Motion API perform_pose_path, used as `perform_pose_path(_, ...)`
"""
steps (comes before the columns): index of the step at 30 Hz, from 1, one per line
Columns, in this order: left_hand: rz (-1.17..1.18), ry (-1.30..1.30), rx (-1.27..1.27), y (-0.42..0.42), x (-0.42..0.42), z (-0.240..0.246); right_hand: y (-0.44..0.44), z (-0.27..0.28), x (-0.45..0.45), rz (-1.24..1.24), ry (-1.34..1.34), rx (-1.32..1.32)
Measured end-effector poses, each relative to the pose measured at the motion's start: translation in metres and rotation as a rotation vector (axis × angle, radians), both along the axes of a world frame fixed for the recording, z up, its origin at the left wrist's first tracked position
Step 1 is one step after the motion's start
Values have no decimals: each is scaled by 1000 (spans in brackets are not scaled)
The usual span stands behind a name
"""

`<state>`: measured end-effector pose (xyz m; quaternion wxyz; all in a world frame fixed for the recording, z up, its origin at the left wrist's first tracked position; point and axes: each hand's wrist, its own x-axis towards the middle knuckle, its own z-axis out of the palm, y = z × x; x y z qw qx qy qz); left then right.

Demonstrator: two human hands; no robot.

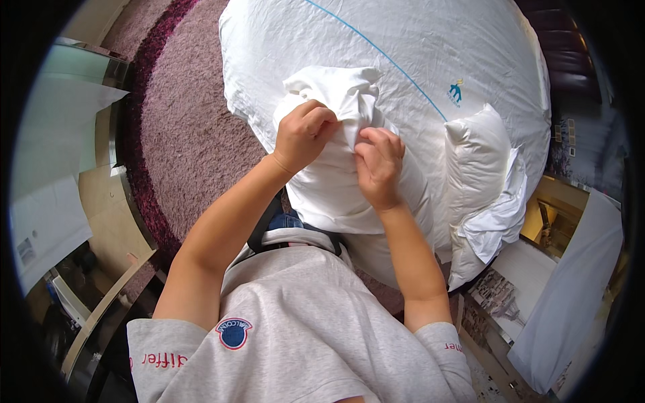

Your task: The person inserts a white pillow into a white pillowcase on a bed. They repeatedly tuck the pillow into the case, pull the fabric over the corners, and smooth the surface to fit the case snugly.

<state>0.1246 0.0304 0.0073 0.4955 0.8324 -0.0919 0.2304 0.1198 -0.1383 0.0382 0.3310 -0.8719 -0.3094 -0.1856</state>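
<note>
A white cloth, apparently a pillowcase (347, 85), is bunched up in front of me. It covers a plump body that leans on the white-covered bed (312, 40) against my lap; what is inside is hidden. My left hand (305, 133) pinches a fold of this cloth between thumb and fingers. Just right of it and a little nearer me, my right hand (380, 163) grips another part of the cloth, with its fingers curled. A narrow gap of creased fabric lies between the hands. To the right, a white pillow (473, 156) rests on its side along the bed's edge.
Loose white fabric (496, 206) lies against the pillow. A blue line (373, 45) and a printed logo (455, 92) mark the bed cover. A mauve shag rug (186, 116) borders the bed's left. Glass-topped furniture (75, 121) stands far left; a white cloth (569, 297) hangs lower right.
</note>
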Motion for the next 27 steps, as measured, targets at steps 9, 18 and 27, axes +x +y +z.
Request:
perform_pose_path(9, -197, 20, 327, 6, -38, -1, -20, -7, -20, 164, 79, -199)
perform_pose_path(18, -230, 63, 240, 8, -31, 2, -20, -6, -34, 222, 79, -81)
perform_pose_path(27, 11, -23, 379, -3, -1, 10, -1, 10, -24, 258, 141, 111)
